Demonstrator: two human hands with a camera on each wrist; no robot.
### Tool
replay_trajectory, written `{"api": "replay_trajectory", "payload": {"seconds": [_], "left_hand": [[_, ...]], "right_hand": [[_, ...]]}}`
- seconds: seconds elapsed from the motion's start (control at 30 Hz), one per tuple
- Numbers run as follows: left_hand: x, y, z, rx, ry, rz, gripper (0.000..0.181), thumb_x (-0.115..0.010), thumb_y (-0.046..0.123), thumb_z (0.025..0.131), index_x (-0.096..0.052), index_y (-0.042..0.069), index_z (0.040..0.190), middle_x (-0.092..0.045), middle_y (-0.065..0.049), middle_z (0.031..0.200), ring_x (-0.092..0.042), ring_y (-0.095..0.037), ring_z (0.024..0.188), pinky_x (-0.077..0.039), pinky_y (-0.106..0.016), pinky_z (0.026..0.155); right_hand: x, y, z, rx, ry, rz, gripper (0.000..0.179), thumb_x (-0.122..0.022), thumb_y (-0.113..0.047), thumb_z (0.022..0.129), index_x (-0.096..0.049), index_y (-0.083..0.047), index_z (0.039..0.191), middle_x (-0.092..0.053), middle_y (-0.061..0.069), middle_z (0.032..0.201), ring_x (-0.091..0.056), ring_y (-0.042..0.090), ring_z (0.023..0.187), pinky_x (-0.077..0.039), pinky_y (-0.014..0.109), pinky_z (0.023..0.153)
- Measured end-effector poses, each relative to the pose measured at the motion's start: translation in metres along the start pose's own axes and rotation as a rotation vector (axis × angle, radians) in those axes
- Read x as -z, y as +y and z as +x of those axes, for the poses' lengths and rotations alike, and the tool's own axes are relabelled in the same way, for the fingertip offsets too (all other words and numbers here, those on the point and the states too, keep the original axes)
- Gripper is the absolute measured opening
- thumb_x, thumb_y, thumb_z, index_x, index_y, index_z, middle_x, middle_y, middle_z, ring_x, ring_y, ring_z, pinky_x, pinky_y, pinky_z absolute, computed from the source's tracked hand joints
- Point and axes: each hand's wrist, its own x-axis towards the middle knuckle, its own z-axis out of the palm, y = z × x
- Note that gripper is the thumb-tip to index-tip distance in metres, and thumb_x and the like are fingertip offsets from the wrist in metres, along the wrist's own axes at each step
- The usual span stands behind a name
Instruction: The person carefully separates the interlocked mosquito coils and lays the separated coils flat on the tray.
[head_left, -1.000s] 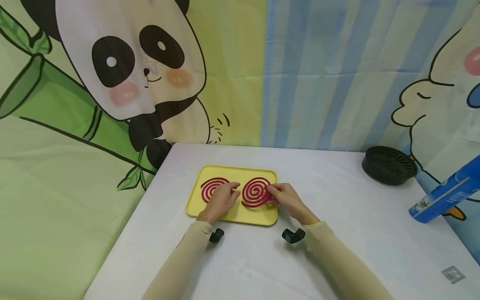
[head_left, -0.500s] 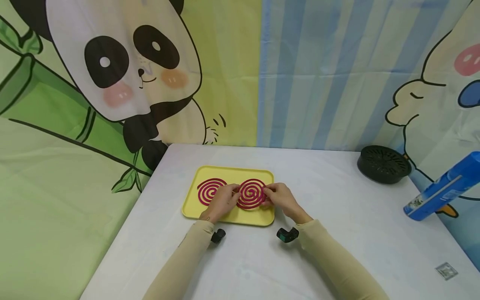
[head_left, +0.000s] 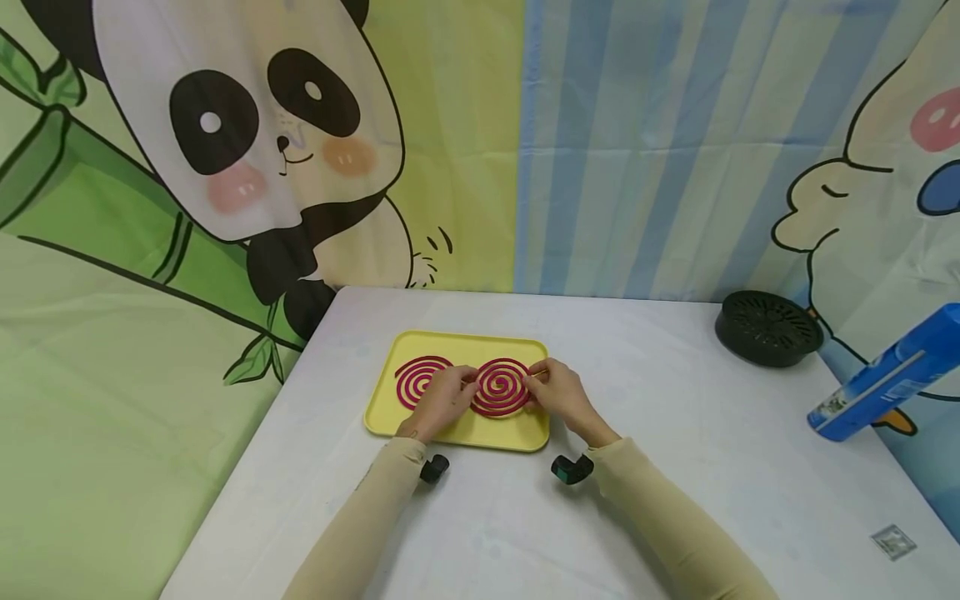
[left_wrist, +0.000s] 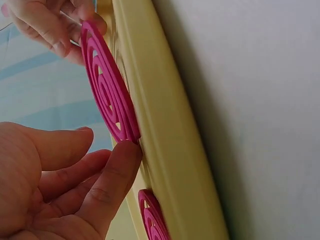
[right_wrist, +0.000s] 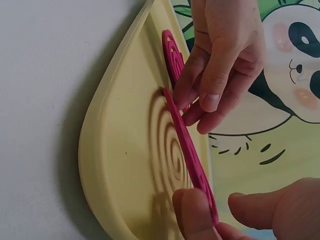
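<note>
A magenta mosquito coil (head_left: 501,387) is raised over the right half of a yellow tray (right_wrist: 115,150), its spiral shadow falling on the tray floor. My right hand (head_left: 561,392) holds its right edge, fingers curled at the rim, the thumb standing off the coil in the right wrist view. At the opposite edge, a fingertip of my left hand (left_wrist: 75,185) touches the coil while that thumb stays apart. Another magenta mosquito coil (head_left: 415,382) lies in the tray's left half, partly hidden behind my left hand.
The tray lies on a white-covered table (head_left: 637,375). Toward the back right sits a low round black case with a slotted top (head_left: 769,329). A blue spray can (head_left: 877,375) stands by the right edge, and a small square printed marker (head_left: 893,542) lies nearer.
My right hand has brought the held coil leftward, to my left hand's fingertips. The left hand was apart from it a second ago. The head view has shifted slightly.
</note>
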Motion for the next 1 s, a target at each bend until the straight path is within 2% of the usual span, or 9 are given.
{"api": "replay_trajectory", "payload": {"seconds": [0.2, 0.3, 0.43, 0.67, 0.87, 1.0], "left_hand": [[0.003, -0.001, 0.001, 0.012, 0.001, 0.006, 0.028, -0.06, 0.012, 0.101, -0.068, 0.001, 0.126, -0.072, -0.013, 0.113, -0.065, -0.017, 0.091, -0.058, -0.031, 0.078], [0.003, 0.0, 0.001, 0.012, 0.003, 0.008, 0.028, -0.061, 0.012, 0.101, -0.068, 0.001, 0.126, -0.072, -0.013, 0.113, -0.066, -0.017, 0.093, -0.058, -0.032, 0.08], [0.002, 0.001, 0.002, 0.005, 0.009, 0.007, 0.028, -0.062, 0.012, 0.101, -0.068, 0.0, 0.125, -0.073, -0.013, 0.112, -0.067, -0.018, 0.094, -0.058, -0.033, 0.082], [0.0, 0.003, 0.002, 0.017, 0.009, -0.001, 0.027, -0.061, 0.012, 0.101, -0.069, 0.001, 0.124, -0.073, -0.012, 0.11, -0.065, -0.017, 0.091, -0.057, -0.032, 0.08], [-0.001, 0.0, 0.004, 0.013, 0.007, -0.02, 0.027, -0.057, 0.008, 0.102, -0.068, 0.001, 0.126, -0.072, -0.015, 0.118, -0.065, -0.021, 0.099, -0.057, -0.038, 0.089], [-0.001, -0.003, 0.005, 0.012, -0.004, -0.043, 0.029, -0.053, 0.004, 0.102, -0.067, 0.0, 0.127, -0.072, -0.015, 0.112, -0.064, -0.018, 0.089, -0.057, -0.032, 0.079]], "right_hand": [[0.001, -0.002, 0.0, 0.165, 0.027, -0.276, 0.028, -0.066, -0.018, 0.098, -0.068, 0.003, 0.117, -0.072, 0.012, 0.102, -0.067, 0.015, 0.077, -0.058, 0.025, 0.065], [0.002, -0.005, -0.002, 0.209, 0.039, -0.367, 0.027, -0.065, -0.018, 0.098, -0.07, 0.003, 0.115, -0.073, 0.014, 0.103, -0.065, 0.015, 0.079, -0.057, 0.026, 0.066], [0.004, -0.009, -0.006, 0.216, 0.036, -0.419, 0.028, -0.064, -0.017, 0.099, -0.071, 0.004, 0.116, -0.073, 0.015, 0.102, -0.063, 0.017, 0.077, -0.056, 0.028, 0.064], [0.002, -0.01, -0.008, 0.197, 0.006, -0.467, 0.034, -0.063, -0.019, 0.1, -0.066, 0.006, 0.124, -0.074, 0.015, 0.099, -0.064, 0.013, 0.07, -0.053, 0.024, 0.057], [0.001, -0.014, -0.008, 0.174, -0.016, -0.511, 0.033, -0.061, -0.018, 0.101, -0.065, 0.005, 0.124, -0.073, 0.014, 0.097, -0.06, 0.014, 0.065, -0.049, 0.023, 0.052], [0.001, -0.017, -0.01, 0.167, -0.025, -0.537, 0.032, -0.06, -0.018, 0.102, -0.064, 0.005, 0.124, -0.071, 0.014, 0.095, -0.059, 0.015, 0.064, -0.048, 0.023, 0.051]]}}
